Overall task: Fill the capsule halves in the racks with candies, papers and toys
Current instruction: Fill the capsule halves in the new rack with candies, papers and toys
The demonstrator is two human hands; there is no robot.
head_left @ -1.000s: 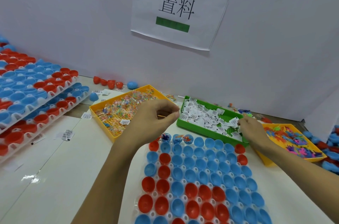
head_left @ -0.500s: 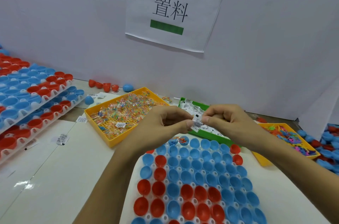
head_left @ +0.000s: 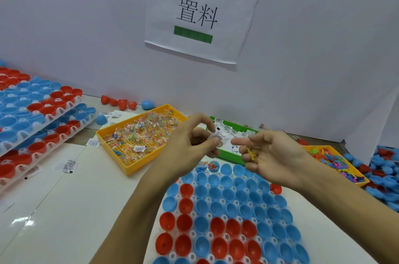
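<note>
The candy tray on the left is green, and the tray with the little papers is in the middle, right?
Not quite. The head view shows the candy tray on the left is yellow, not green. The green one is the paper tray in the middle, partly hidden behind the hands.

Rack (head_left: 226, 220) of capsule halves nearest on the surface (head_left: 64, 209). Behind it three trays in a row: candy tray (head_left: 138, 138) left, paper tray (head_left: 233, 134) middle, toy tray (head_left: 336, 160) right. Stacked racks (head_left: 32, 116) far left. Wall sign (head_left: 200, 10) behind trays.
</note>
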